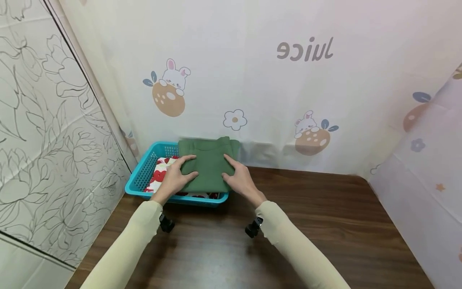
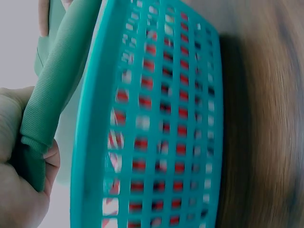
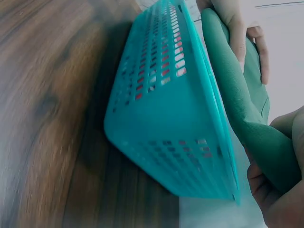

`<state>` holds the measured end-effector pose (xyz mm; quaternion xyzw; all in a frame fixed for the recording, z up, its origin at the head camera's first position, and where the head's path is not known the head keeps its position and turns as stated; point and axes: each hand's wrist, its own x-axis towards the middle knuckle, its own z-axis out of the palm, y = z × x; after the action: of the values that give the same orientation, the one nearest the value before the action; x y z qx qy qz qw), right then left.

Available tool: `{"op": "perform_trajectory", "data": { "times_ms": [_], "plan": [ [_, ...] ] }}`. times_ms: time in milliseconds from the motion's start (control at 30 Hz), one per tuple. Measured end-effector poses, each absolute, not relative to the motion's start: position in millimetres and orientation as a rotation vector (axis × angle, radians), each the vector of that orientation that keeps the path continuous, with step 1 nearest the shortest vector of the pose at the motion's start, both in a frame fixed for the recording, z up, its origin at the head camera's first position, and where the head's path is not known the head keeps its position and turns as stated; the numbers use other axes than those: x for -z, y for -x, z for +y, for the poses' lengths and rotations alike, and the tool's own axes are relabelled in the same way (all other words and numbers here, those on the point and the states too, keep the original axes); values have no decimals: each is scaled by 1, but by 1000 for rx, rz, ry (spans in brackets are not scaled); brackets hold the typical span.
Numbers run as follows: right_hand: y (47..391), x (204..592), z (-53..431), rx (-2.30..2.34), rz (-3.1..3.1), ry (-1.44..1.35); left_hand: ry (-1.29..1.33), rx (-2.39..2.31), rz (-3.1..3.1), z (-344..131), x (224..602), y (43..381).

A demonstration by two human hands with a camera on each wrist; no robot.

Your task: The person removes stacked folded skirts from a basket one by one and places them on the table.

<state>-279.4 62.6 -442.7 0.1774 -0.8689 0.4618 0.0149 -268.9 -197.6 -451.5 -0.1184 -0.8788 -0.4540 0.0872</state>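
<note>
Green garment [image 1: 208, 164], folded into a flat rectangle, sits on top of the teal basket [image 1: 140, 176] at the back left of the wooden table [image 1: 325, 224], against the printed curtain [image 1: 274, 80]. Furthest left, the basket's mesh wall shows, and inside it lies a red-and-white cloth [image 1: 159, 172] under the green one. Next comes the left hand [image 1: 175, 176], gripping the garment's left edge, thumb on top near the fold and fingers curled under; the left wrist view shows the fabric [image 2: 52, 95] pinched in that hand [image 2: 19, 180] just beside the basket rim [image 2: 95, 118]. On the other side, the right hand [image 1: 240, 178] holds the right edge in like fashion, fingers spread over the top. From the right wrist view, the cloth [image 3: 237, 104] overhangs the basket [image 3: 175, 133].
</note>
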Motion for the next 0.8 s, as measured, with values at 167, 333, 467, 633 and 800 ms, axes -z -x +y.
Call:
{"op": "perform_trajectory", "data": {
  "times_ms": [167, 333, 467, 633, 800],
  "plan": [
    [274, 441, 90, -1408, -2706, -521, 397, 1396, -2592, -175, 452, 268],
    [268, 440, 117, -1407, -2684, -507, 376, 1436, -2603, -152, 446, 267],
    [262, 439, 136, -1403, -2654, -519, 390, 1435, -2597, -134, 439, 265],
    [254, 437, 158, -1382, -2574, -525, 457, 1420, -2557, -110, 433, 263],
    [244, 434, 177, -1309, -2442, -582, 503, 1441, -2485, -90, 432, 259]
  ]
}}
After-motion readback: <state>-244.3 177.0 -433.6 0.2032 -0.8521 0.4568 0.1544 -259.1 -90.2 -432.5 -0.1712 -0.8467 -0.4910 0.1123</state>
